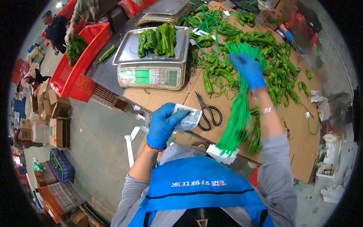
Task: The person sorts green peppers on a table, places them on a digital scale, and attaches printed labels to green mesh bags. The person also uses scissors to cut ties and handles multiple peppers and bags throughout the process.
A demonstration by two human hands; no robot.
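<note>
My left hand (163, 124), in a blue glove, pinches white printed labels (188, 117) at the near edge of the table. My right hand (246, 71), also gloved in blue, lies over the upper part of a bundle of green mesh net bags (236, 122); motion blur hides whether its fingers grip them. White tags (222, 153) hang from the bundle's near end. Between my hands, black-handled scissors (208, 113) rest on the cardboard. Green peppers (157, 39) lie on the steel pan of a digital scale (151, 76), whose display is lit.
Loose green peppers (280, 71) cover much of the cardboard-topped table (167, 98). A red plastic crate (76, 73) stands left of the scale, where a person's gloved hand (69, 35) holds bagged peppers. Another person's blue-gloved hand (289, 35) is at the far right. A second scale (164, 12) sits behind.
</note>
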